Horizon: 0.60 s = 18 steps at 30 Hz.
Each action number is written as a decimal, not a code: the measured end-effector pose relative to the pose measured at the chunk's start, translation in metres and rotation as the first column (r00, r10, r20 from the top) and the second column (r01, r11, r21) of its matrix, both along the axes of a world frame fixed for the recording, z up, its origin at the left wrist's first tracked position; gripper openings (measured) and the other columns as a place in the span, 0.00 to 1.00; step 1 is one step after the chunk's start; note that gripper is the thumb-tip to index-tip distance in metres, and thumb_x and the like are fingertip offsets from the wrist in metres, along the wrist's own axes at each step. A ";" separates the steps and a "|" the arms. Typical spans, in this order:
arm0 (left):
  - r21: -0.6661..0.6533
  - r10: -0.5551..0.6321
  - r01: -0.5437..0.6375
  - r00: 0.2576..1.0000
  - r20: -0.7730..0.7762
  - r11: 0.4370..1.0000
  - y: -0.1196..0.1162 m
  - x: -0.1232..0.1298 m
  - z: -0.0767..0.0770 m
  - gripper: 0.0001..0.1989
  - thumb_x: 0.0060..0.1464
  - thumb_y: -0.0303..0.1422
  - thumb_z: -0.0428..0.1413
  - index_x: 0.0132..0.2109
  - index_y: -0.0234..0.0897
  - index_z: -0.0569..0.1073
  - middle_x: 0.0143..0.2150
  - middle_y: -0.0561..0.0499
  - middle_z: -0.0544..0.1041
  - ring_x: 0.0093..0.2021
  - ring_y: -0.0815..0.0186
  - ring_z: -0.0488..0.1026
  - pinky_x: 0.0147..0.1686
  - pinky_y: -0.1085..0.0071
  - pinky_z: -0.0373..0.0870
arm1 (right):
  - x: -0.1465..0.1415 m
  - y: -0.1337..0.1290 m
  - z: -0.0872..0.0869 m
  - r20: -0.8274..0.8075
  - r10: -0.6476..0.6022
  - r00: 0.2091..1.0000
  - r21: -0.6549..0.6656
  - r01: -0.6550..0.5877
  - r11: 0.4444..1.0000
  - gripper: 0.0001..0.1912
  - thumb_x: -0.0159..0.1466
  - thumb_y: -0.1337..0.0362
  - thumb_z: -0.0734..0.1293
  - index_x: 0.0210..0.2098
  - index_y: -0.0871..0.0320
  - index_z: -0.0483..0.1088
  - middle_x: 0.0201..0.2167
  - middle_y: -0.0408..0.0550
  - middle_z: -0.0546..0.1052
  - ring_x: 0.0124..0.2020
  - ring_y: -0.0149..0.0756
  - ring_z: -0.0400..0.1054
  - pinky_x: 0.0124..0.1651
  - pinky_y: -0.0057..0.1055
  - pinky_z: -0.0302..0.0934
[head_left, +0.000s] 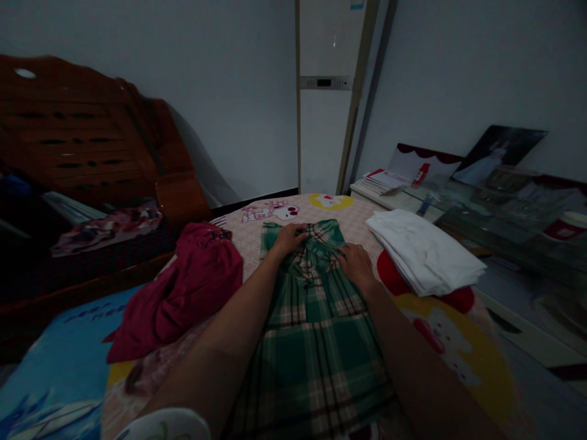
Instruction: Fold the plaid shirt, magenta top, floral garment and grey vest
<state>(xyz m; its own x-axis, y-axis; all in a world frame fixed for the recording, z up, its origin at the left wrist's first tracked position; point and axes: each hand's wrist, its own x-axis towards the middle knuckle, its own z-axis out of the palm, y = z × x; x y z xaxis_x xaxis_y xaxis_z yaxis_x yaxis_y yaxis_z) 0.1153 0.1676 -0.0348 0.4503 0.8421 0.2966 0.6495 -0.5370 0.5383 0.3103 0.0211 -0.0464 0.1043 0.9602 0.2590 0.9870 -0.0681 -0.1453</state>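
A green plaid dress (316, 342) lies stretched out in front of me, its gathered neckline at the far end. My left hand (290, 239) is closed on the cloth at the left of the neckline, thumb and fingers pinched together. On the other side, my right hand (356, 264) has its fingers bent over the dress's right edge near the neckline; its fingertips are partly hidden in the fabric. To the left is a crumpled dark red garment (183, 296). A folded white cloth (426, 250) rests at the right.
Under the clothes is a pink patterned cover (358, 214) with cartoon figures. A blue printed cloth (59, 354) lies at the lower left, near a wooden bench (92, 128). On the right stands a glass-topped cabinet (486, 211) with papers and a cup. A tall white unit (323, 128) stands behind.
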 end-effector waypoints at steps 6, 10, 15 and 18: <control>-0.072 0.072 -0.068 0.996 0.054 0.995 -0.002 -0.004 0.003 0.15 0.57 0.37 0.53 0.28 0.33 0.79 0.24 0.52 0.77 0.29 0.67 0.72 0.31 0.74 0.63 | 0.003 0.008 -0.008 -0.152 0.120 0.981 0.207 -0.087 0.974 0.16 0.64 0.69 0.62 0.48 0.57 0.76 0.53 0.54 0.75 0.54 0.44 0.67 0.59 0.41 0.59; -0.160 0.120 -0.100 0.985 0.121 0.982 0.001 -0.006 0.007 0.09 0.50 0.34 0.59 0.29 0.33 0.79 0.26 0.52 0.78 0.29 0.68 0.72 0.31 0.75 0.64 | 0.001 0.011 -0.011 -0.282 0.278 0.918 0.283 -0.197 0.939 0.16 0.62 0.72 0.61 0.44 0.57 0.78 0.49 0.51 0.79 0.52 0.40 0.70 0.58 0.40 0.62; -0.142 0.095 -0.083 0.992 0.082 0.986 0.003 -0.010 0.006 0.12 0.43 0.20 0.57 0.35 0.35 0.81 0.33 0.51 0.81 0.36 0.66 0.76 0.40 0.74 0.70 | 0.002 0.010 -0.016 -0.352 0.358 0.865 0.267 -0.274 0.924 0.17 0.61 0.72 0.62 0.42 0.55 0.79 0.46 0.49 0.81 0.50 0.38 0.73 0.57 0.39 0.64; -0.094 0.138 -0.139 0.990 -0.024 0.986 0.002 -0.011 0.003 0.16 0.43 0.17 0.54 0.36 0.35 0.82 0.35 0.49 0.82 0.40 0.63 0.77 0.44 0.71 0.71 | 0.004 0.011 -0.019 -0.377 0.379 0.845 0.294 -0.279 0.914 0.17 0.60 0.74 0.61 0.41 0.56 0.79 0.44 0.49 0.81 0.49 0.37 0.73 0.56 0.38 0.65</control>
<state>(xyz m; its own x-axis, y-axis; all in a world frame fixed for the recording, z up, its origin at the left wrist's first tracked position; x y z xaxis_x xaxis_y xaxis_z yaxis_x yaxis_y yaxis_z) 0.1041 0.1696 -0.0316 0.3316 0.9208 0.2052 0.7236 -0.3878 0.5709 0.3140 0.0319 -0.0650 -0.0622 0.8804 0.4702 0.7871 0.3329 -0.5193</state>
